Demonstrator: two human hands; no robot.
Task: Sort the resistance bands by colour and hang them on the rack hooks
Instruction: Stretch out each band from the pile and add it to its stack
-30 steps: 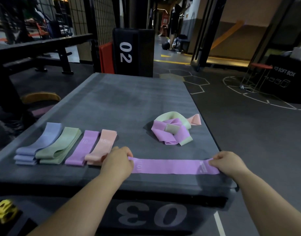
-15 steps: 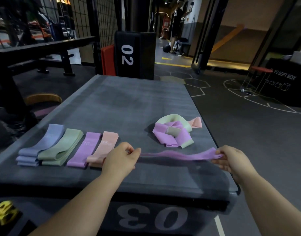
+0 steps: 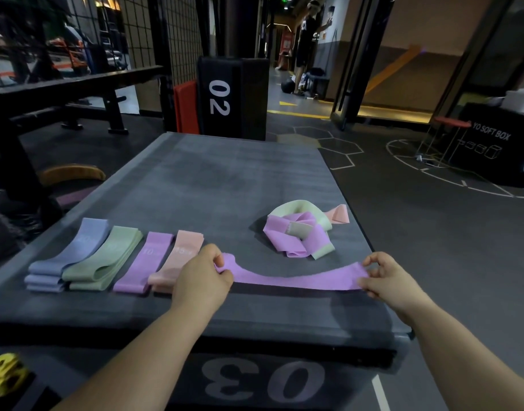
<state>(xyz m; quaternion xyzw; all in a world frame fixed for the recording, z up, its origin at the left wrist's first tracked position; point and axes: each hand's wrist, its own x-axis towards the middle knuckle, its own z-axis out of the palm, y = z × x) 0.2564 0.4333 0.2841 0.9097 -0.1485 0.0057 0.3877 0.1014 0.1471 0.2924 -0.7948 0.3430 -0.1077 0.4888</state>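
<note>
Pinching the left end of a loose purple band (image 3: 296, 277) in the left hand (image 3: 201, 280), thumb and fingers curled round the bunched fabric, and gripping the other end in the right hand (image 3: 385, 280) the same way, fingertips closing on it. Holding it strung between the two over the near part of the grey box top (image 3: 225, 179), sagging a bit in the middle, hard telling whether touching the surface or not. Blocking the near end of the peach stack (image 3: 180, 253) from view with the left hand, last in a neat row running leftwards through a purple stack (image 3: 145, 259), a green stack (image 3: 106, 256) and a blue-grey stack (image 3: 70, 253), all lying side by side. Looking past the held band at a tangled pile (image 3: 296, 235) of purple, pale green and peach bands nearer the right edge. Standing over a box front (image 3: 263, 384) marked 03, facing another box marked 02 (image 3: 222, 96) past the far end
</note>
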